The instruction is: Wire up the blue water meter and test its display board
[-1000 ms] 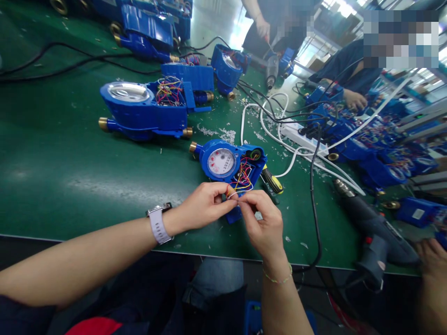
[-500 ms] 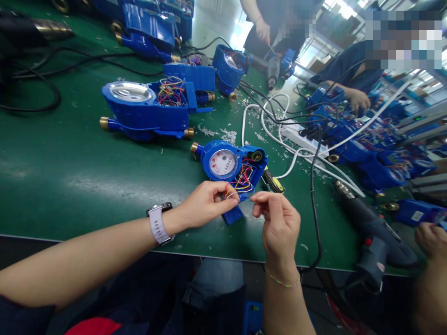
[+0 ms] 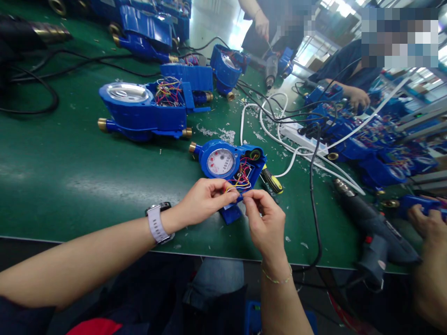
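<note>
A small blue water meter (image 3: 223, 160) with a white dial lies on the green bench near its front edge, its side box laid bare with a tangle of coloured wires (image 3: 240, 179). My left hand (image 3: 204, 200), a watch on its wrist, pinches those wires between thumb and fingers. My right hand (image 3: 263, 221) meets it from the right, fingertips pinched on the same wire ends. Both hands hover just in front of the meter.
A larger blue meter (image 3: 143, 109) lies behind, more meters farther back and at right. A yellow-black screwdriver (image 3: 272, 180) lies beside the meter. A heat gun (image 3: 373, 230), a white power strip (image 3: 302, 137) and cables fill the right. Co-workers' hands (image 3: 424, 223) work nearby.
My right hand drew away to the right half a second ago, then came back to the wires beside my left fingers. A co-worker's hand at the right edge has risen onto a blue part.
</note>
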The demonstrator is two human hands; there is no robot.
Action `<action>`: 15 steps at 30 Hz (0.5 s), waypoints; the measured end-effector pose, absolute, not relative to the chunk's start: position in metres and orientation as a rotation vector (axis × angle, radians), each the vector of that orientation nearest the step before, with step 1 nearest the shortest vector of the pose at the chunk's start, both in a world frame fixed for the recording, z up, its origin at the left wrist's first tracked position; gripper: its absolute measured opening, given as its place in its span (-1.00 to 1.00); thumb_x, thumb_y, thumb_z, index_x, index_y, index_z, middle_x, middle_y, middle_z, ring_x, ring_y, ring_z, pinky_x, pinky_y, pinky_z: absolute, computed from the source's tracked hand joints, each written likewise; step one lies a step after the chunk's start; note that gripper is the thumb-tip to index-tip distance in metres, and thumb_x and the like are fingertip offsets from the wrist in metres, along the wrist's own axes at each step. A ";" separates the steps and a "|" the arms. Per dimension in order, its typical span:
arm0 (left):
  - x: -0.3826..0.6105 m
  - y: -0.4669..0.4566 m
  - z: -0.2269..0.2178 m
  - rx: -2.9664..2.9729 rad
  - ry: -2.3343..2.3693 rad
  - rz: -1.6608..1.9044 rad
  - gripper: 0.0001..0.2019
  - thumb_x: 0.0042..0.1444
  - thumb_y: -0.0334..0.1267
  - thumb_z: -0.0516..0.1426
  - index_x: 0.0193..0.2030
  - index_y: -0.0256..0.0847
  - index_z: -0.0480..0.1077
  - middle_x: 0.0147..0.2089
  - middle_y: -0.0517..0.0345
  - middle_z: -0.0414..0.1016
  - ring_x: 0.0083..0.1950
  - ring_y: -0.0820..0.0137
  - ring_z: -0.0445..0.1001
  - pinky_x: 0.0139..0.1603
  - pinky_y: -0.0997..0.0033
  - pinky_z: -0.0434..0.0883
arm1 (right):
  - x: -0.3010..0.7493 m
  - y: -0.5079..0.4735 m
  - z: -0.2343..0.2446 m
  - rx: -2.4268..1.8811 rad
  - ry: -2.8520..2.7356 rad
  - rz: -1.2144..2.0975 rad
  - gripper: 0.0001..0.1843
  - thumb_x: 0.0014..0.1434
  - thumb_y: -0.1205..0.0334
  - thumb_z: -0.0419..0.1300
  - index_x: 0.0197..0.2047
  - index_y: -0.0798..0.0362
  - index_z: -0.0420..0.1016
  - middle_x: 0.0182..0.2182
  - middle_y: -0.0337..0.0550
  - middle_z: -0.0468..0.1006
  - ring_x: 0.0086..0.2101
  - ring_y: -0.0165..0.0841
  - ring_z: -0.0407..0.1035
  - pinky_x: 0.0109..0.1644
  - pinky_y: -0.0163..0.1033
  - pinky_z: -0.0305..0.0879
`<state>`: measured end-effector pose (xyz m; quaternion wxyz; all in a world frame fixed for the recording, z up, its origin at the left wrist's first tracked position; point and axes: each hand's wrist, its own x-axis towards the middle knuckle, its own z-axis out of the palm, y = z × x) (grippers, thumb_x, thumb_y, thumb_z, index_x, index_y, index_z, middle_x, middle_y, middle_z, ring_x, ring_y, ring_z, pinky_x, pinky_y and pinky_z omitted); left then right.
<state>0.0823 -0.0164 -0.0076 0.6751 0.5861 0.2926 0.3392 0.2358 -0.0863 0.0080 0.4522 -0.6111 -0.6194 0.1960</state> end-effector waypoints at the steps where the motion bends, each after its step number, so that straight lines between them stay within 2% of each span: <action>1: 0.082 -0.017 -0.007 1.336 0.669 0.763 -0.82 0.10 -0.22 0.16 -0.28 -0.33 0.45 -0.43 0.20 0.44 -0.52 0.58 0.26 -0.51 0.58 0.22 | 0.237 -0.086 0.007 -1.527 -1.492 0.489 -0.90 0.29 0.31 0.12 -0.26 0.01 0.46 -0.43 -0.30 0.47 -0.45 -0.46 0.35 -0.36 -0.34 0.27; 4: 0.079 -0.019 -0.006 1.507 0.737 0.788 -0.80 0.09 -0.30 0.16 -0.15 -0.31 0.45 -0.40 0.21 0.45 -0.57 0.60 0.22 -0.58 0.59 0.16 | 0.240 -0.085 0.005 -1.555 -1.422 0.489 -0.91 0.29 0.27 0.13 -0.24 0.01 0.46 -0.46 -0.30 0.47 -0.48 -0.45 0.35 -0.39 -0.33 0.28; 8: 0.077 -0.021 -0.007 1.816 0.775 0.889 -0.87 0.08 -0.37 0.18 -0.21 -0.29 0.46 -0.24 0.13 0.50 -0.52 0.60 0.28 -0.51 0.57 0.25 | 0.242 -0.086 0.006 -1.511 -1.404 0.485 -0.89 0.29 0.30 0.11 -0.17 0.00 0.47 -0.37 -0.26 0.51 -0.49 -0.46 0.35 -0.39 -0.32 0.32; 11: 0.075 -0.019 -0.008 1.870 0.804 0.870 -0.92 0.10 -0.39 0.16 -0.27 -0.28 0.48 -0.32 0.16 0.52 -0.51 0.58 0.32 -0.49 0.57 0.27 | 0.239 -0.090 0.007 -1.422 -1.383 0.326 -0.89 0.26 0.34 0.14 -0.16 0.01 0.46 -0.23 -0.18 0.48 -0.39 -0.42 0.37 -0.36 -0.29 0.33; 15: 0.075 -0.016 -0.008 1.764 0.799 0.806 -0.90 0.12 -0.37 0.15 -0.31 -0.27 0.51 -0.41 0.19 0.54 -0.48 0.54 0.38 -0.47 0.57 0.30 | 0.232 -0.096 0.003 -1.372 -1.509 0.229 -0.91 0.21 0.40 0.17 -0.25 0.03 0.45 -0.30 -0.18 0.47 -0.30 -0.37 0.38 -0.34 -0.29 0.32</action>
